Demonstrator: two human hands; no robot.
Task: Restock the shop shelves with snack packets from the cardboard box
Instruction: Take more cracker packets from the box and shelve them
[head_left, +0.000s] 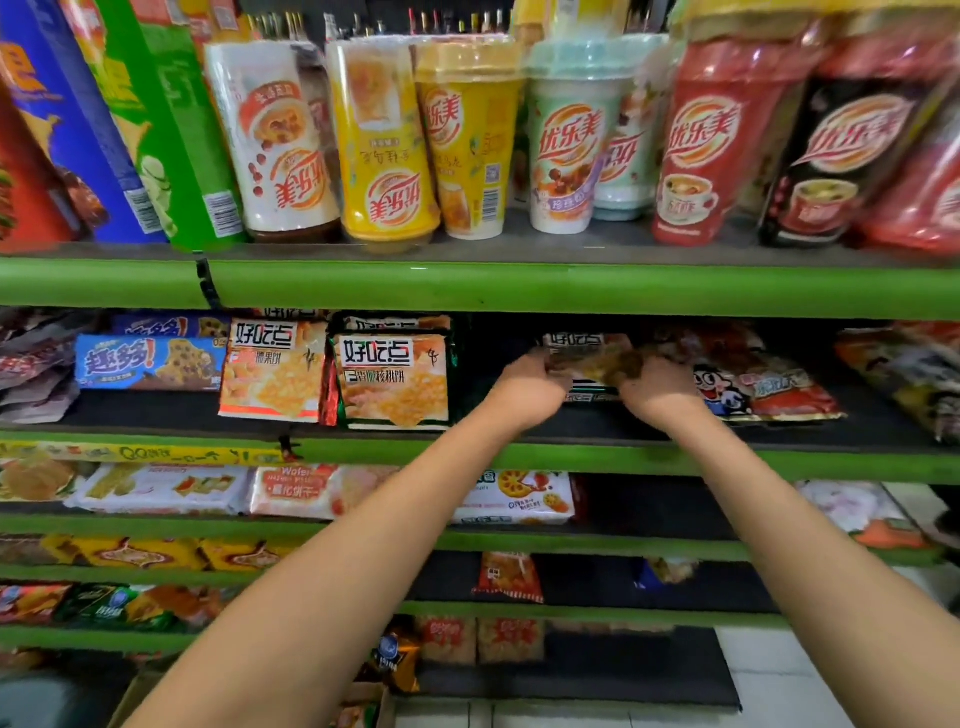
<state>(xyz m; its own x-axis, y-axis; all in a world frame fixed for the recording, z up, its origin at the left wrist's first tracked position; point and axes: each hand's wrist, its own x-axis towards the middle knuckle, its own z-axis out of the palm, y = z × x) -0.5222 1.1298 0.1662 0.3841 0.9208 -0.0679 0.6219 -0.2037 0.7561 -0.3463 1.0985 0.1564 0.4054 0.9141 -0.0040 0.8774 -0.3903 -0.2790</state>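
Both hands, the left hand and right hand, gripped a snack packet over the second shelf, whose bare gaps suggested restocking remained, the cardboard box waiting below.

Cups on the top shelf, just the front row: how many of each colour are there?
White cup: 1
Yellow cups: 2
Pale green cup: 1
Red cups: 2, one blurred at the right edge
Black cup: 1
Total: 7
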